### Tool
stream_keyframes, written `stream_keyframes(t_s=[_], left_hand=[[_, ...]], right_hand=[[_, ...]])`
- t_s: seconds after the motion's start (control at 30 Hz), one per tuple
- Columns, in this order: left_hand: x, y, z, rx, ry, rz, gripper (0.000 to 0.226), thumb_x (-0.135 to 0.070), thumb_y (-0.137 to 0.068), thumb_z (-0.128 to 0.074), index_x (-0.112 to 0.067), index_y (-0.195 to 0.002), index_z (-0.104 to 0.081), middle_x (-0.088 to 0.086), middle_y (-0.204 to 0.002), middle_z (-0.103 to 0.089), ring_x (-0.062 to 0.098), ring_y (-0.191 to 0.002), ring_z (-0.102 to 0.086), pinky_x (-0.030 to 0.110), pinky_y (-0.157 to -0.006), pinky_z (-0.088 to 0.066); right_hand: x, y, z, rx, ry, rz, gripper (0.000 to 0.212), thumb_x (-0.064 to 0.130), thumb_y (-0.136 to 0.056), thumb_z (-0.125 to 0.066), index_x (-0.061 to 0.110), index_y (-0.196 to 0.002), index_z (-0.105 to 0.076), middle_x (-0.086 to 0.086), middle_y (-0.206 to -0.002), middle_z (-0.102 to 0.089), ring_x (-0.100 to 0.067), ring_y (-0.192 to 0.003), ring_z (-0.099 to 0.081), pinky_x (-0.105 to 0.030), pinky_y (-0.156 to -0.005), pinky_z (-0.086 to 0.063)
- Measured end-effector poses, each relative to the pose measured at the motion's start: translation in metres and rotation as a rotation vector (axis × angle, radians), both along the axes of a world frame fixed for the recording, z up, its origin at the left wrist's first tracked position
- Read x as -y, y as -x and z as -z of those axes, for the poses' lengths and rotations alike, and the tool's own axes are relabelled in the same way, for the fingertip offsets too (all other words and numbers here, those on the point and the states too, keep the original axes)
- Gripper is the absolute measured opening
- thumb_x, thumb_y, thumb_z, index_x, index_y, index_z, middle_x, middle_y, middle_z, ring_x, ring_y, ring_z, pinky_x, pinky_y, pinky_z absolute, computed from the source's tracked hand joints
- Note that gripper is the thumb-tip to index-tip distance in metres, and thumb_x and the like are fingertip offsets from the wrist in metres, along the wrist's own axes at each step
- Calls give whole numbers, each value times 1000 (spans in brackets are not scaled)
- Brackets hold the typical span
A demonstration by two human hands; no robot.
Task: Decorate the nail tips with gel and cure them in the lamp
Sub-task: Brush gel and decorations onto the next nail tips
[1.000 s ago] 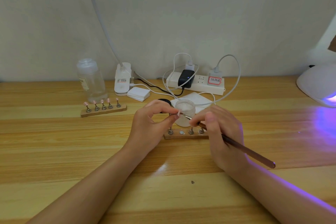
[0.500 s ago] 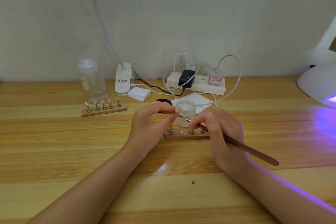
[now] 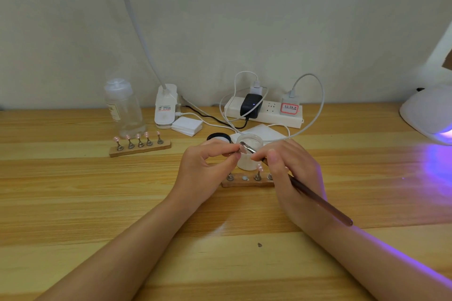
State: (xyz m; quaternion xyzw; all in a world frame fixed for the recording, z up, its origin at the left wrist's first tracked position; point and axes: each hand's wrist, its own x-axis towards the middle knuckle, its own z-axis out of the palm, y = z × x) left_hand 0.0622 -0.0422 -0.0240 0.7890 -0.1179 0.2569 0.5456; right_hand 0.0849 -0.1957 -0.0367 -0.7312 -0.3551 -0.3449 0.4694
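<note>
My left hand (image 3: 208, 167) pinches a small nail tip on its metal stand (image 3: 241, 150) between thumb and forefinger, lifted above the table. My right hand (image 3: 288, 173) grips a brown nail brush (image 3: 318, 200), whose metal tip touches that nail tip. Right behind them stands an open frosted gel jar (image 3: 249, 155). Below lies a wooden holder (image 3: 247, 182) with a few nail stands and one vacant spot. A second wooden holder (image 3: 139, 148) with several pink tips sits to the left. The white curing lamp (image 3: 428, 115) glows purple at the right edge.
A black jar lid (image 3: 219, 137) lies beside the jar. Farther back are a clear bottle (image 3: 123, 107), a desk lamp base (image 3: 165, 106), white pads (image 3: 187, 126), a power strip (image 3: 264, 111) with cables, and a white wipe (image 3: 263, 131). A wall closes the table's far edge.
The brush tip has shifted slightly up and left across the held nail tip. Both hands stay almost in the same place.
</note>
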Motion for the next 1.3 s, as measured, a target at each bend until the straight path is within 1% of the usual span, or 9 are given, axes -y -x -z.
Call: stream_keyframes(t_s=[0.2, 0.37, 0.5, 0.63, 0.8, 0.93, 1.03, 1.2, 1.3], left_hand=[[0, 0, 0, -28, 10, -15, 20, 5, -77, -66, -4, -93, -71, 9, -84, -69, 15, -82, -63, 18, -78, -49], [0, 0, 0, -41, 10, -30, 22, 4, -78, -66, -5, -97, -69, 9, -85, -69, 14, -82, -63, 17, -76, -50], [0, 0, 0, -50, 3, -30, 19, 3, -79, -65, -4, -96, -71, 7, -83, -69, 14, -80, -63, 20, -75, -51], [0, 1, 0, -65, 21, -30, 18, 3, -79, -65, -5, -94, -71, 6, -81, -69, 13, -78, -62, 18, -74, -50], [1, 1, -1, -57, 11, -28, 23, 5, -78, -65, -10, -94, -70, 3, -80, -68, 13, -79, -62, 20, -76, -50], [0, 0, 0, -50, -1, -27, 20, 5, -77, -65, -5, -93, -71, 8, -80, -68, 18, -80, -62, 23, -77, -51], [1, 0, 0, -52, 4, -30, 20, 5, -77, -66, -4, -95, -70, 8, -83, -69, 18, -82, -63, 21, -79, -51], [0, 2, 0, -47, 28, -27, 23, 2, -78, -66, -12, -96, -70, 1, -83, -69, 11, -80, -62, 18, -75, -50], [-1, 1, 1, -46, 41, -23, 23, 1, -78, -66, -15, -95, -70, -1, -85, -69, 8, -79, -62, 19, -73, -52]], right_hand=[[1, 1, 0, -19, 24, 13, 38, 23, -94, -36, 11, -76, -68, 14, -75, -58, -12, -72, -55, -34, -67, -43], [5, 3, 0, -43, 7, 22, 41, 23, -93, -34, 10, -70, -66, 3, -65, -61, -19, -65, -54, -40, -60, -42], [3, 0, -2, -54, -19, 8, 45, 23, -93, -33, 9, -66, -66, 4, -61, -61, -15, -61, -52, -37, -59, -43], [6, 1, -1, -24, -43, 10, 44, 20, -92, -32, 6, -66, -65, 4, -62, -60, -12, -62, -51, -34, -60, -41], [1, 2, -2, -34, -4, 7, 39, 23, -93, -36, 10, -75, -68, 7, -71, -62, -14, -70, -55, -34, -65, -42], [0, 1, 0, -40, 33, 11, 39, 26, -94, -36, 12, -75, -67, 6, -72, -62, -16, -70, -55, -37, -65, -43], [2, 2, 0, -52, 32, 11, 40, 25, -94, -35, 11, -73, -66, 4, -67, -61, -19, -67, -55, -39, -62, -43], [5, 2, 0, -135, -40, -20, 45, 28, -93, -32, 12, -67, -65, 5, -63, -61, -11, -67, -54, -34, -64, -44], [6, 3, 0, -184, -121, -43, 44, 28, -93, -31, 15, -66, -64, 7, -63, -61, -6, -67, -56, -27, -66, -43]])
